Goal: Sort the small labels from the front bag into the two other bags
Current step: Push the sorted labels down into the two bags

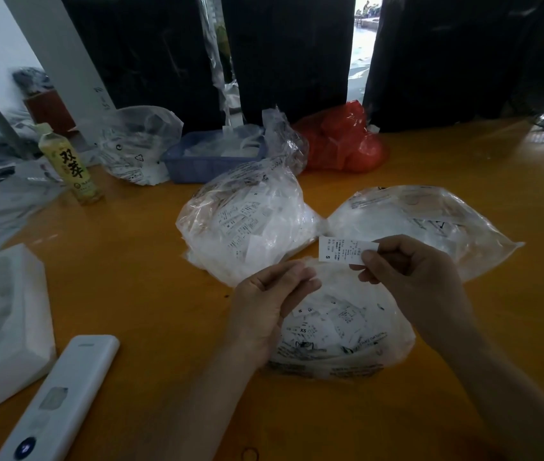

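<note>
The right hand (pixel 407 267) is pinching a white label (pixel 342 249) marked S above the front bag (pixel 347 331); the left hand (pixel 270 304) is pinching the bag's rim.

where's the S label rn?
Head view, centre-right: the S label is pinched in the right hand, above the front bag.

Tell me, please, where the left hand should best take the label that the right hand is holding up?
Probably by the free left end of the label, pinched flat from the left: the right hand grips its right end, and the left hand is just below.
</note>
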A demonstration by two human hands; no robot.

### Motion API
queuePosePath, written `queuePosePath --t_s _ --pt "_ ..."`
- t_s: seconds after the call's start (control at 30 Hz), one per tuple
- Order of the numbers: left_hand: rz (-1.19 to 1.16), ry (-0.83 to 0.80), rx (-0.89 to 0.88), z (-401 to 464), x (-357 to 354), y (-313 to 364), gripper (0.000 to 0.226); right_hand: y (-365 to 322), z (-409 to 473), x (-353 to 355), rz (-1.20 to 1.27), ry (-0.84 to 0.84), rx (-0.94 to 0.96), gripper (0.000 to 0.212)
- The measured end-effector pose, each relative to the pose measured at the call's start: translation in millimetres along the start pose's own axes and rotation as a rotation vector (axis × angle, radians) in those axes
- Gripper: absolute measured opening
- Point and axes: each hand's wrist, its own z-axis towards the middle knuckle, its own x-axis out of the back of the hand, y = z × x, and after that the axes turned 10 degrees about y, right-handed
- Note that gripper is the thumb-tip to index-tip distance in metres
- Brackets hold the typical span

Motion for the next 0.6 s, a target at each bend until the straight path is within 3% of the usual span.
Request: queuePosePath --t_s 0.6 --pt "-0.007 -0.041 0.042 0 1 0 0.028 14 1 -4 -0.218 0.057 0.213 0.008"
